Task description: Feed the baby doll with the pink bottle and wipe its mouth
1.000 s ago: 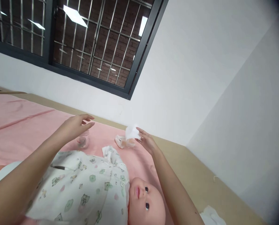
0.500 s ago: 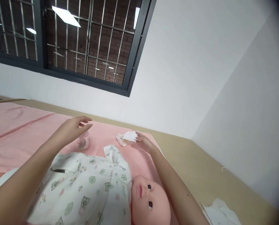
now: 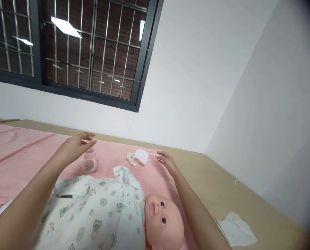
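Note:
A baby doll (image 3: 165, 222) in a white gown printed with small bears (image 3: 100, 208) lies face up below my arms. My left hand (image 3: 78, 146) hovers at the top of a clear pink baby bottle (image 3: 89, 162), thumb and fingers apart; whether it touches the cap is hard to tell. Right of the bottle lies a white pad (image 3: 141, 157) beside a crumpled clear wrapper (image 3: 131, 159). My right hand (image 3: 167, 162) is just right of the pad, fingers stretched out and holding nothing visible. A thin clear strip (image 3: 153, 154) shows by its fingertips.
A pink cloth (image 3: 40, 147) covers part of the tan tabletop (image 3: 196, 173). White folded tissue (image 3: 235, 229) lies at the lower right. Behind stand a white wall (image 3: 181, 86) and a barred window (image 3: 92, 52).
My right hand has drawn away from the white pad, to the right. The bottle now shows more upright under my left hand. The whole view has shifted slightly.

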Available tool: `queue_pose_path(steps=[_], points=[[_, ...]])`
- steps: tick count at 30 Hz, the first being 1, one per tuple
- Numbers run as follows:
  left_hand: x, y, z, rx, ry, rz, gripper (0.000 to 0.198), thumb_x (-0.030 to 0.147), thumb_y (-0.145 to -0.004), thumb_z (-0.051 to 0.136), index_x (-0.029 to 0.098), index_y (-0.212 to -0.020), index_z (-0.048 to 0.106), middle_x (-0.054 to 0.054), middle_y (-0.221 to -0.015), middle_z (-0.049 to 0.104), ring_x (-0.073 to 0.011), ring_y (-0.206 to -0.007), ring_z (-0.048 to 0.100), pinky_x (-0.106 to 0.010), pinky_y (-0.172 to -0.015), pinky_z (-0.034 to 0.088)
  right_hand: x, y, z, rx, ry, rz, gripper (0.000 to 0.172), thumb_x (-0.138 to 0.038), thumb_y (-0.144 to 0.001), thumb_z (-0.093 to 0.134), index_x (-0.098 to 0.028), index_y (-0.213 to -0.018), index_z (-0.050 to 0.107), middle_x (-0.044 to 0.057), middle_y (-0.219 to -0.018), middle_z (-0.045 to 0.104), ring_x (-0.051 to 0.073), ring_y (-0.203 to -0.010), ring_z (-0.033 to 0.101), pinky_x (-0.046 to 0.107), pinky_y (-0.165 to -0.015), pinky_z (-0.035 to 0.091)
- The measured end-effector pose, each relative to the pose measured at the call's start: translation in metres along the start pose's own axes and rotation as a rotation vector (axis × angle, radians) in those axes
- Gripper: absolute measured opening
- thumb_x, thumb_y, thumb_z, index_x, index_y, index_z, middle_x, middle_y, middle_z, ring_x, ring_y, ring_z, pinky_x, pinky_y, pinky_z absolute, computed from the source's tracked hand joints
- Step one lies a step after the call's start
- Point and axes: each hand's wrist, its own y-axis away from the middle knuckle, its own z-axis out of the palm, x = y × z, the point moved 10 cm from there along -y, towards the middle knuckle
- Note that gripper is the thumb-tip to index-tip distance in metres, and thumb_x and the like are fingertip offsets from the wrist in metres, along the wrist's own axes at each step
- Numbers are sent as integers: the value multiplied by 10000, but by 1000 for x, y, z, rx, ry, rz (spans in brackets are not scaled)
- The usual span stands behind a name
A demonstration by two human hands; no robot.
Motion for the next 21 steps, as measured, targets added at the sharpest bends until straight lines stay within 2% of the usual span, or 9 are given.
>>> queue_pose_path(steps=[3,6,8,11,13,16,21], points=[[-12,-5,-1,2,11,-22,627,601,-766,525,245,-1282,503,-73,-1179,659,-263,-996,649,-356,-838,475,-9,16,-22,145,235,-86,235,-256,-709,547,-166,-887,670,67,-1049,683,194,-953,647,346,-911,500],[-33,-13,7,-43,-71,-76,715,571,-760,533,194,-1357,425,-124,-1212,636,-291,-1035,634,-376,-864,461,-11,38,-43,307,440,-113,244,-186,-695,470,-155,-824,675,102,-1010,682,254,-1072,591,398,-1025,401],[-47,-18,16,-98,-146,-102,750,556,-738,553,171,-1368,424,-153,-1236,618,-313,-1059,623,-385,-871,455,-8,53,-52,408,630,-93,305,-163,-718,440,-132,-896,686,147,-1070,654,290,-1140,548,418,-1067,335],[-67,-22,31,-157,-188,-129,793,470,-686,613,142,-1381,422,-184,-1207,626,-331,-1044,630,-385,-853,461,9,71,-59,484,868,1,378,-223,-800,436,-112,-1099,641,189,-1177,590,310,-1149,543,416,-1054,331],[-75,-22,40,-182,-183,-134,808,376,-644,637,136,-1385,420,-185,-1156,650,-334,-1008,645,-380,-822,472,25,79,-60,486,870,64,442,-265,-801,487,-110,-1206,570,196,-1225,548,310,-1144,551,400,-1033,355],[-78,-20,51,-209,-157,-101,778,275,-598,635,183,-1349,454,-131,-1066,687,-304,-933,670,-345,-769,488,44,88,-63,508,830,125,568,-213,-740,543,-97,-1293,476,207,-1263,504,304,-1181,540,362,-1006,389],[-74,-18,61,-228,-129,-48,584,213,-554,596,226,-1137,548,-30,-899,707,-264,-828,687,-293,-694,489,52,95,-63,512,803,139,602,-176,-742,502,-83,-1333,431,217,-1276,504,308,-1190,543,346,-980,416]])
